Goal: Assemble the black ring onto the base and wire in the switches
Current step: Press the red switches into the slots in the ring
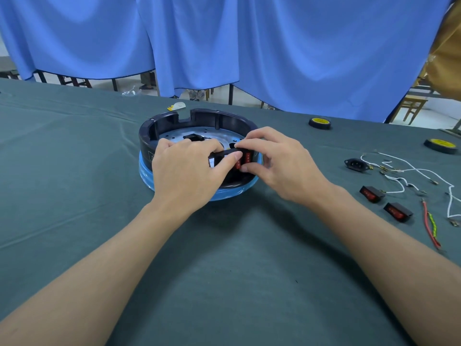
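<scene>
A: Black ring [174, 121], where does it sit?

B: On the blue-wrapped base [149, 177], on the green table cloth [224, 270]. Inside the ring lies a silver perforated plate [174, 137] with a small black part [193, 137] near its middle.

A: And the hands?

B: The left hand [184, 171] grips the ring's near wall, fingers curled over the rim, thumb against the front. The right hand [282, 163] pinches a red switch [247, 158] set in that same wall, forefinger above, thumb below.

A: Anything beside it?

B: Right of the ring, well apart: two loose switches [372, 194], a power socket [356, 165], white wires [404, 168], red and yellow-green wires [430, 226]. Behind those, two tape rolls [319, 123].
</scene>
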